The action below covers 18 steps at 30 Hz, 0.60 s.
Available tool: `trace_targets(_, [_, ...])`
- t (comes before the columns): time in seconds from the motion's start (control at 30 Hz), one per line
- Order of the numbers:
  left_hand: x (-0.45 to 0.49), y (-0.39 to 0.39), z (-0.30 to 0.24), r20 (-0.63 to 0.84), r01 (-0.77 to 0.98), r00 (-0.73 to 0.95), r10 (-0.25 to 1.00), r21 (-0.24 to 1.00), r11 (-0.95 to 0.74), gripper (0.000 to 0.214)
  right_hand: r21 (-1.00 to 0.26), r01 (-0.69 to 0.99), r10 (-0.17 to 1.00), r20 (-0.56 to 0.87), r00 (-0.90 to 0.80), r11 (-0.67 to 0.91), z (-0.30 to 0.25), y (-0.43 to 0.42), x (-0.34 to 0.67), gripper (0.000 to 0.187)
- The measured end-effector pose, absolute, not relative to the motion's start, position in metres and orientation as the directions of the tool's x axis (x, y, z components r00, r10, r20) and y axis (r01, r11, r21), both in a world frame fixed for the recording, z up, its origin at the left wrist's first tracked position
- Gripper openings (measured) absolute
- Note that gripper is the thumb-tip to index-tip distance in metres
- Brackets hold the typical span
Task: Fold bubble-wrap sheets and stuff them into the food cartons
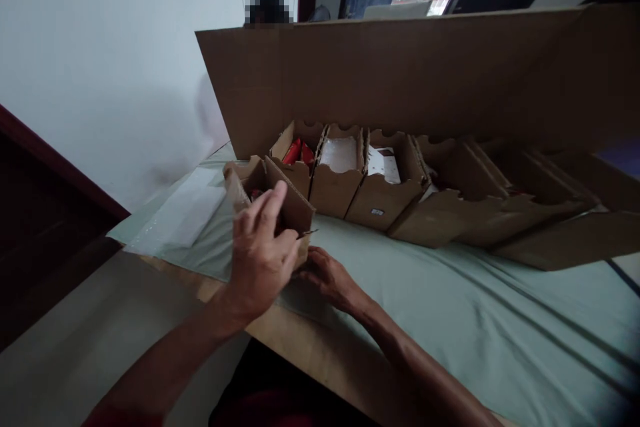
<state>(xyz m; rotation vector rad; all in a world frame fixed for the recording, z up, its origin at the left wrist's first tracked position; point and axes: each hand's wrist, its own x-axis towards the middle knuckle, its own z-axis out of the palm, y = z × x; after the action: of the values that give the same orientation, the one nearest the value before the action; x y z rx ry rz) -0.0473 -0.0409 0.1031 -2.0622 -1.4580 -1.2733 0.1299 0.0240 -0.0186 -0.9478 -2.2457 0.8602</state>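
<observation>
A small open-topped cardboard box (293, 195) sits at the left of the cloth-covered table, apart from the row of similar boxes. My left hand (260, 250) is over its near side, with fingers stretched up across the opening and the thumb out to the side. Those fingers hide most of what lies inside; a bit of dark red shows behind them. At the box's lower right corner, my right hand (327, 273) has its fingers curled against the cardboard, their tips partly hidden.
Several cardboard bins stand in a row, one with red packets (299, 152), one with clear plastic (340, 153), one with white card (384, 164). Behind them rises a tall cardboard panel (400, 73). A clear plastic sheet (183, 210) lies left. Another person's head (269, 10) shows beyond.
</observation>
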Motion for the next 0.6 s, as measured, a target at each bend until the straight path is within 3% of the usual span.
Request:
trace_targets(0.13, [0.002, -0.047, 0.118, 0.767, 0.8, 0.171, 0.618, 0.258, -0.542, 0.016, -0.928, 0.267, 0.817, 0.063, -0.573, 0.259, -0.003, 0.009, 0.177, 0.043])
trace_targets(0.27, [0.012, -0.061, 0.13, 0.786, 0.693, 0.159, 0.598, 0.343, -0.635, 0.009, -0.969, 0.22, 0.899, 0.004, -0.438, 0.112, -0.004, -0.006, 0.211, 0.052])
trace_targets(0.43, [-0.054, -0.043, 0.108, 0.821, 0.666, -0.349, 0.452, 0.557, -0.496, 0.03, -0.932, 0.315, 0.962, 0.103, -0.251, 0.182, -0.015, -0.017, 0.23, 0.048])
trace_targets(0.5, [-0.088, -0.019, 0.083, 0.686, 0.566, -0.485, 0.542, 0.719, -0.404, 0.034, -0.915, 0.325, 0.952, 0.154, -0.266, 0.239, -0.017, -0.021, 0.23, 0.055])
trace_targets(0.6, [-0.121, 0.015, 0.042, 0.3, 0.252, -0.565, 0.769, 0.95, -0.185, 0.039, -0.877, 0.365, 0.931, 0.206, -0.3, 0.312, -0.021, -0.031, 0.221, 0.074])
